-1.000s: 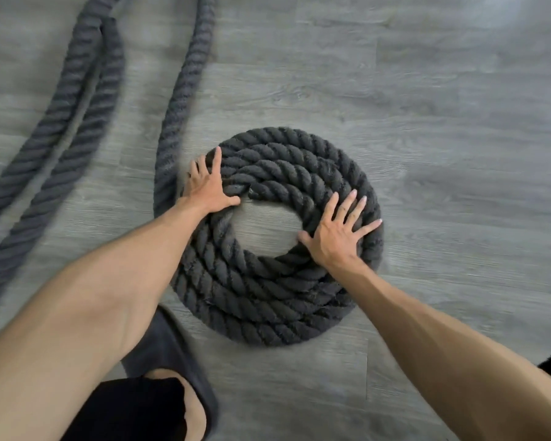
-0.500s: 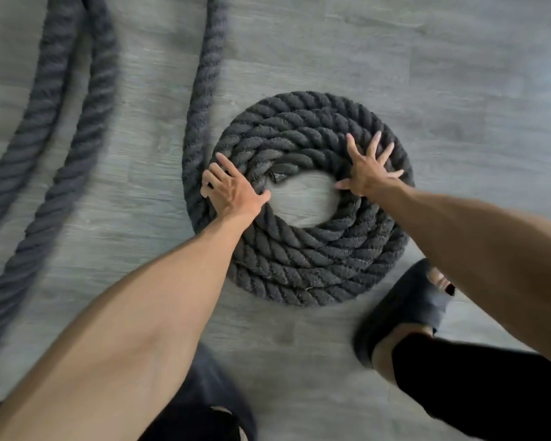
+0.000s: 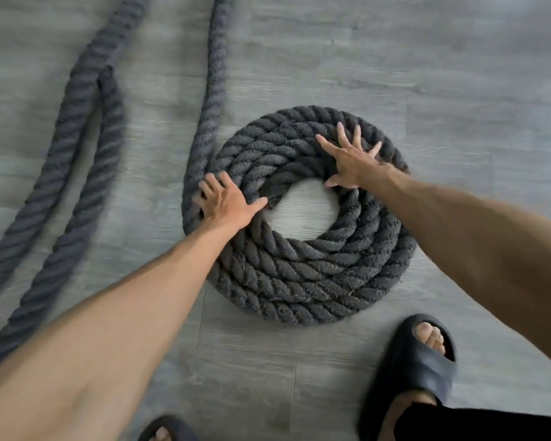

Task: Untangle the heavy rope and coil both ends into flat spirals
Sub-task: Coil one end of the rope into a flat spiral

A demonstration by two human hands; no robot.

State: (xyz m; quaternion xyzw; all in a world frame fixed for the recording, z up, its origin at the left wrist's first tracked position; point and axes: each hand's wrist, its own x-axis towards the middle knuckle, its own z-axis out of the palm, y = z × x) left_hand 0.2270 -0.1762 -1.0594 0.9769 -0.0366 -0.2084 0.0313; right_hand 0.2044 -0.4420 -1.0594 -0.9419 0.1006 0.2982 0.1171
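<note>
**Well, both palms flat on a half-wound spiral**

Head view: the rope (image 3: 299, 281) lies on the grey plank floor (image 3: 458, 90) just ahead of my feet, wound into a flat spiral of about four turns around a bare hole. My left hand (image 3: 228, 203) rests on the spiral's left side, fingers straight and spread, thumb pointing at what looks like the inner end. My right hand (image 3: 353, 165) presses the far right of the ring, fingers splayed wide, thumb at the inner rim. Neither hand is wrapped round anything; both simply bear down.

The free run (image 3: 212, 90) leaves the spiral's left side and goes away from me across the floor. A doubled length (image 3: 77, 154) lies well apart on the left, not yet coiled. My right sandal (image 3: 417, 364) stands near the spiral's near side.

I judge this rope heavy and stiff in the bend, with a rough, fuzzy lay that won't slip under skin. It is too thick to pinch. Flat palms suit turning the spiral; for feeding more on, I would wrap a whole hand round the free run close to where it joins.
</note>
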